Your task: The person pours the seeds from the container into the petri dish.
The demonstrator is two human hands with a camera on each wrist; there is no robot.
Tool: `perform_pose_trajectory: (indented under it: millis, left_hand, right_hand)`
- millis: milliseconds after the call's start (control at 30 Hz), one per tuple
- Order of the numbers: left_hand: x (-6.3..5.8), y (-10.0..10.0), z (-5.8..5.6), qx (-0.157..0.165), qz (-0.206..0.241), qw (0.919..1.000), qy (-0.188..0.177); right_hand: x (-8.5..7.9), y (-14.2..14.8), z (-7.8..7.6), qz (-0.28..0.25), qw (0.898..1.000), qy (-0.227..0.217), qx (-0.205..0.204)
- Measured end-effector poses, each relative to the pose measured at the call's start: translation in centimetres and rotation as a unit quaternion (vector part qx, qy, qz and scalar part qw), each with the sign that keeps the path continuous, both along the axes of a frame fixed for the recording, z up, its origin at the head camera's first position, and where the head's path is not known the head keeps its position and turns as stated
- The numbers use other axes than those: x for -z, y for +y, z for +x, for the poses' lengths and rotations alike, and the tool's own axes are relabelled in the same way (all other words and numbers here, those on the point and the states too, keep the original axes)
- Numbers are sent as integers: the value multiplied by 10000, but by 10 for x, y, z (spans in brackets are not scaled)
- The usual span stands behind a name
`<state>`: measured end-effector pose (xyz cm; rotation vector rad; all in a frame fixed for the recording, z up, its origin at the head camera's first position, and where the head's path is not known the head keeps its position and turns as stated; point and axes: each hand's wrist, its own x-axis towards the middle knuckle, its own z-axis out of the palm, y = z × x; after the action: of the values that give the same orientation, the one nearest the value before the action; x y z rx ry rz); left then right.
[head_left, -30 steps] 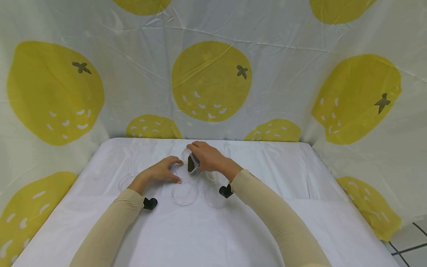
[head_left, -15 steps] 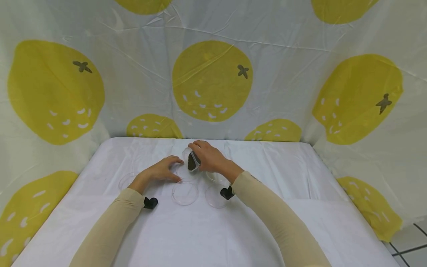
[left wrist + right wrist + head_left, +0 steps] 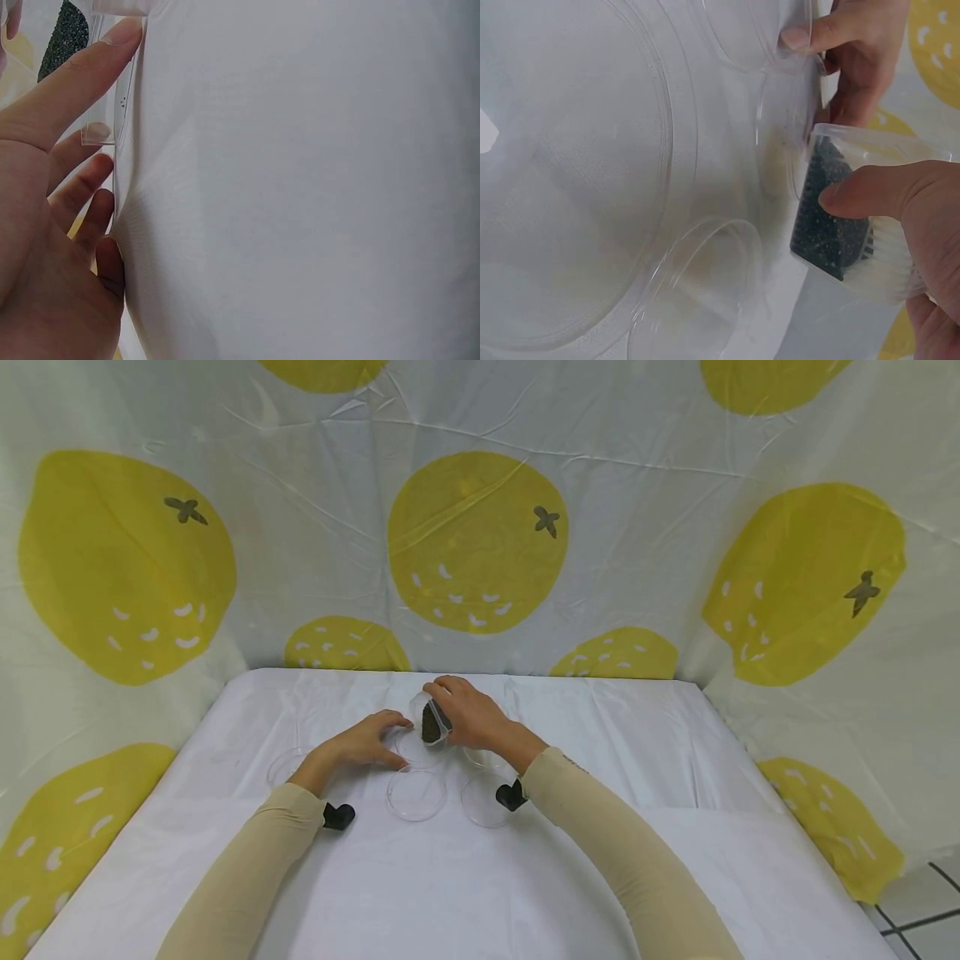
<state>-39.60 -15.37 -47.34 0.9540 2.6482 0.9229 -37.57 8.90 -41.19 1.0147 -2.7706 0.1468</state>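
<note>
My right hand (image 3: 468, 714) grips a clear ribbed plastic container (image 3: 891, 259) with the thumb on one face. Dark fine granules (image 3: 829, 225) are banked inside, and the container is tipped to the left. Below its mouth is a clear, shallow petri dish (image 3: 408, 748), partly hidden by the container. My left hand (image 3: 358, 745) holds this dish at its side, thumb and index finger spread round the wall (image 3: 120, 94); its other fingers are bent beside it.
Nearer me lie two round clear pieces, a left dish (image 3: 416, 820) and a right one (image 3: 486, 826). Another clear dish (image 3: 754, 247) stands under my right wrist. One more (image 3: 270, 768) lies behind my left wrist. A lemon-print curtain (image 3: 480, 543) rises behind the white-covered table (image 3: 420, 893).
Over the last second the right hand and container have shifted very slightly to the right. The left hand stays where it was on the dish.
</note>
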Motion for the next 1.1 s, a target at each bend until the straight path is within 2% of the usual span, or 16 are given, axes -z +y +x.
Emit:
perform_pose_trajectory:
  millis: [567, 1100]
  left_hand:
    - [-3, 1, 2, -131, -112, 9998, -131]
    - [-4, 1, 3, -31, -2, 10000, -81]
  right_hand:
    - [1, -2, 2, 81, 10000, 28, 46]
    - [0, -2, 2, 136, 9999, -11, 51]
